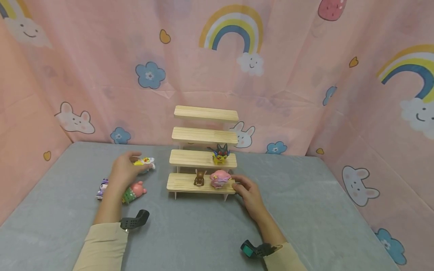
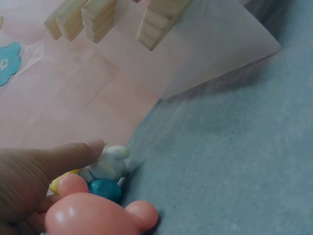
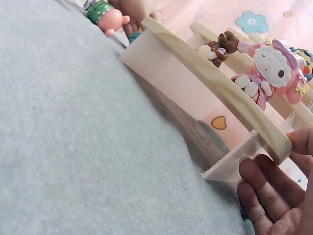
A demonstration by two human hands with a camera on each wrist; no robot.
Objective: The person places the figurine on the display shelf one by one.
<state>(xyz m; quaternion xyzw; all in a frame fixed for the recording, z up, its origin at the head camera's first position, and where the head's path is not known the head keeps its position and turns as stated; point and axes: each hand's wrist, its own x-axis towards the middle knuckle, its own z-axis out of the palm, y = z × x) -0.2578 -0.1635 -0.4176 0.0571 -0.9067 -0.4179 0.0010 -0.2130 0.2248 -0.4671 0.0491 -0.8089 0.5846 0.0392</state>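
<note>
My left hand (image 1: 123, 171) holds a small white-and-yellow figurine (image 1: 145, 161) at the left of the table; the left wrist view shows the thumb against the figurine's white part (image 2: 110, 164). Close by that hand lies a pink figurine with a green body (image 1: 137, 189), and a purple-and-white figurine (image 1: 101, 189) is partly behind the forearm. My right hand (image 1: 250, 195) pinches the right end of the lowest step of a wooden display stand (image 1: 179, 182), thumb above and fingers beneath. On that step stand a brown mouse-like figurine (image 1: 199, 178) and a pink hooded figurine (image 1: 219, 178).
A yellow figurine with a dark hood (image 1: 221, 154) stands on the second step from the bottom. Two bare upper steps (image 1: 206, 113) rise behind. Grey cloth (image 1: 196, 233) covers the table, and a pink patterned curtain (image 1: 190, 75) hangs close behind the stand.
</note>
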